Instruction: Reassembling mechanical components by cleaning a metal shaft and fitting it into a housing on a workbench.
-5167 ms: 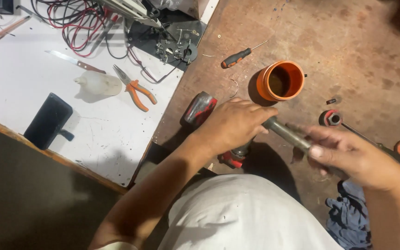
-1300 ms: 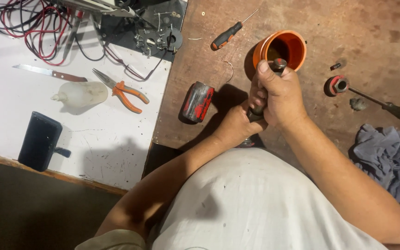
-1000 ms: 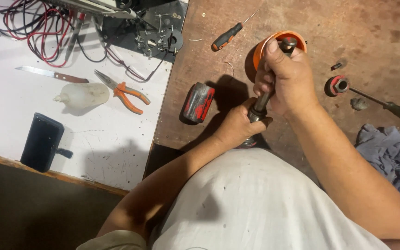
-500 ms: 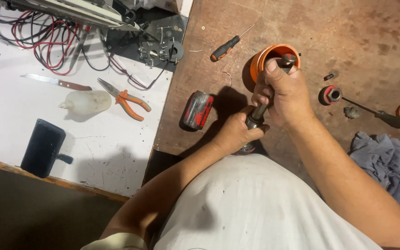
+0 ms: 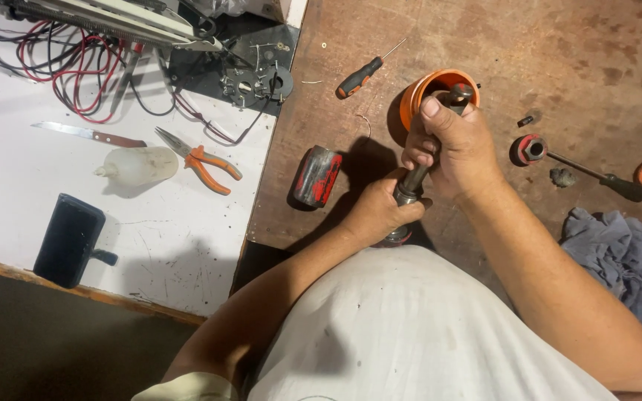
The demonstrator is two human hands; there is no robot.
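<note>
Two hands clamp one grey metal shaft (image 5: 415, 178), held upright over the brown bench (image 5: 559, 59). Right hand (image 5: 455, 145) has a closed grip on its upper part, left hand (image 5: 380, 212) a closed grip lower down (base hidden). Orange cup (image 5: 421, 93) just behind; red-black cylinder (image 5: 317, 176) lies left.
</note>
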